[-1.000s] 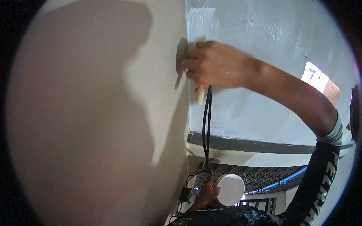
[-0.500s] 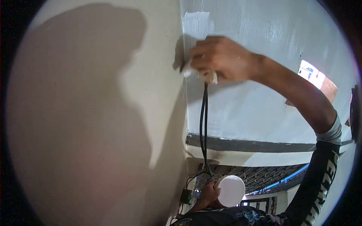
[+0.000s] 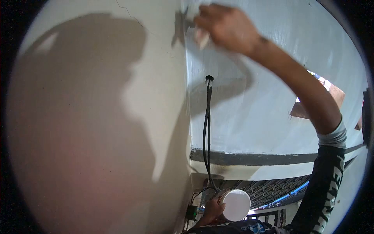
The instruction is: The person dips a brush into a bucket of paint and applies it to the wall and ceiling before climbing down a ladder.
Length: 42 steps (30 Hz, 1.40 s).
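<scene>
My right hand (image 3: 231, 31) is raised high against the white-painted wall (image 3: 249, 121), close to the corner. Its fingers are closed around a pale paintbrush (image 3: 202, 38), smeared by motion, with the brush head at the corner line. Low in the view, my left hand (image 3: 212, 209) grips the side of a round white bucket (image 3: 236, 204). The bucket's mouth faces me and its inside looks white. Wet-looking brush strokes show on the wall around the right hand.
Two black cables (image 3: 207, 124) hang from a hole in the wall below my right hand. A cream wall (image 3: 163, 97) with my shadow stands at left. A dark ledge band (image 3: 249, 158), metal grille (image 3: 269, 191) and wall opening (image 3: 302, 111) are also there.
My right hand has moved up along the corner with the paintbrush, uncovering the cable hole. My left hand still holds the bucket, which appears slightly lower in view.
</scene>
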Tool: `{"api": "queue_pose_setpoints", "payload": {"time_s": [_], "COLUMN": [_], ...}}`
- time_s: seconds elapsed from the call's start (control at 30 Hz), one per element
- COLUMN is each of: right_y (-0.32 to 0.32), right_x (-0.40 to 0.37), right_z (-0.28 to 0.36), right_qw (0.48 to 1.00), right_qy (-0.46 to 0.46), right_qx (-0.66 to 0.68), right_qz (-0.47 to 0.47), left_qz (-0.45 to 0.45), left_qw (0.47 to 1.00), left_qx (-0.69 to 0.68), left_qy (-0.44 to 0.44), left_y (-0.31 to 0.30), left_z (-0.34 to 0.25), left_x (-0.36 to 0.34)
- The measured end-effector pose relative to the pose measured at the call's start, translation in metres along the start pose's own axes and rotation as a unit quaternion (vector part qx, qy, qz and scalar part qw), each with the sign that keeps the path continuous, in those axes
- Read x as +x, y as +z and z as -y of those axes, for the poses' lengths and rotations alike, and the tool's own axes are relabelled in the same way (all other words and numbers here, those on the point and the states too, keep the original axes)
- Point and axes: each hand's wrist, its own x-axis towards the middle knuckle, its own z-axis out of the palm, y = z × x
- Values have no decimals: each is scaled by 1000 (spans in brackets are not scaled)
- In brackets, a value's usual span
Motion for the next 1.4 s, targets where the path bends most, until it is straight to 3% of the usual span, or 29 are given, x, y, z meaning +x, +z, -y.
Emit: {"api": "queue_pose_setpoints", "payload": {"time_s": [0.13,0.2,0.23,0.27,0.33,0.4,0.43,0.47,0.6,0.7,0.77,0.83,0.87,0.93,0.97,1.03,1.1,1.17,1.3,1.4], "right_y": [-9,-18,-22,-26,-21,-17,-37,-28,-38,-6,5,-7,-14,-25,-28,-27,-19,-23,-61,-47], "right_x": [-22,-19,-14,-6,12,32,51,59,74,65,40,25,21,16,18,27,42,59,93,98], "right_z": [53,55,49,38,4,-34,-44,-69,-86,-88,-58,-17,-3,13,12,2,-23,-46,-59,-84], "right_qw": [991,944,946,956,977,994,997,995,983,995,989,996,996,956,956,930,961,989,983,998], "right_qy": [-13,65,64,72,79,61,62,-16,5,-2,-80,-80,-82,-42,-41,47,0,-38,-23,-64], "right_qx": [108,276,271,245,167,95,37,-1,-94,-76,-57,43,42,233,232,288,224,127,126,-15], "right_qz": [84,166,166,146,110,-7,31,-101,-160,-69,-111,-7,-8,171,172,222,161,71,131,-1], "left_qz": [29,64,44,23,-4,-21,-23,-28,-39,-56,-58,-53,-46,-77,-108,-144,-187,-65,-88,-93], "left_qw": [998,993,996,998,1000,1000,1000,1000,999,998,998,998,998,996,993,989,980,998,996,996], "left_qx": [60,98,72,45,18,5,2,-2,-10,-28,-23,-38,-52,-42,-32,-6,20,-7,7,7], "left_qy": [10,14,-15,-43,-15,-7,-6,-5,-16,15,-6,-6,-7,8,23,43,66,-19,-7,-9], "left_y": [-7,-9,-3,3,0,-9,-11,-9,-4,-6,-6,-19,-23,-13,-4,28,31,18,-18,-20], "left_z": [-13,-11,1,12,3,-9,-12,-13,-19,-21,-20,-40,-47,-35,-25,11,20,11,-15,-18], "left_x": [0,0,4,10,7,1,-1,-3,-14,-14,-15,-25,-28,-23,-19,-2,8,8,16,16]}}
